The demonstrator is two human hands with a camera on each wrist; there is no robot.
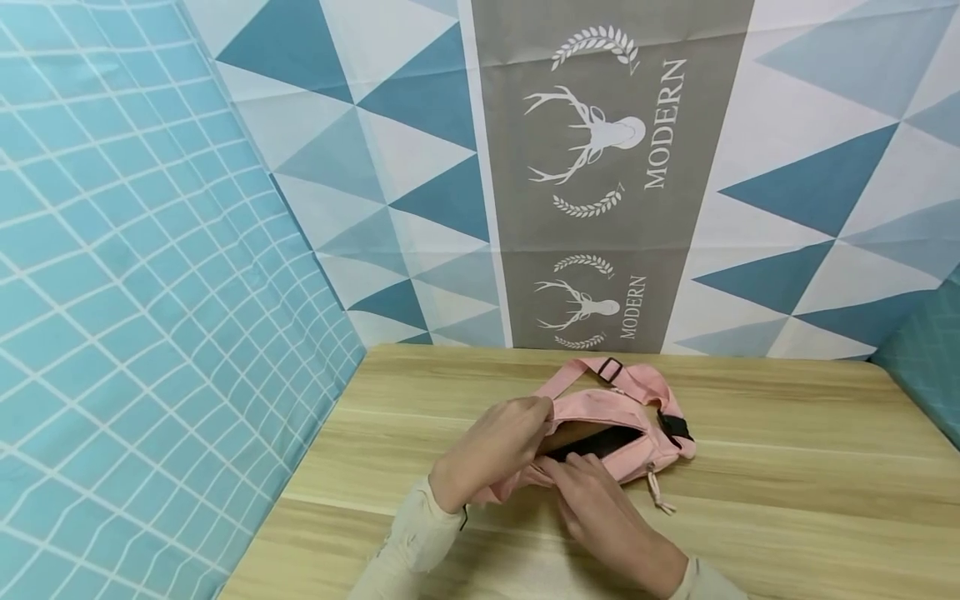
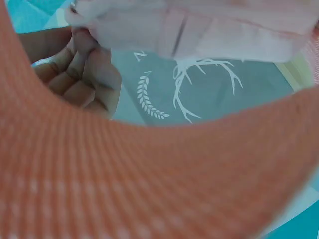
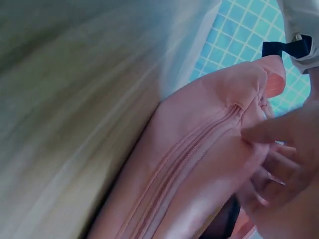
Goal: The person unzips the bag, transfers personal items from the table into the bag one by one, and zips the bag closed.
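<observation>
A pink waist bag [image 1: 600, 406] lies on the wooden table, its main compartment gaping between the two hands. Inside, a black area and a brownish patch show. My left hand [image 1: 498, 442] grips the bag at the left end of the opening. On the near rim, the fingers of my right hand [image 1: 596, 500] pinch the fabric, partly covering the bag's front. The right wrist view shows a closed zipper [image 3: 184, 164] along the pink fabric. Across the left wrist view runs a blurred ribbed orange-pink band [image 2: 149, 169], below the bag's pale fabric [image 2: 199, 30].
Behind the bag loops its pink strap [image 1: 645, 383] with a black slider [image 1: 610, 370]. A black buckle [image 1: 675, 426] sits at its right end, and a cord pull [image 1: 658, 492] hangs in front. A patterned cloth [image 1: 420, 167] covers the wall beyond the wooden table [image 1: 810, 467].
</observation>
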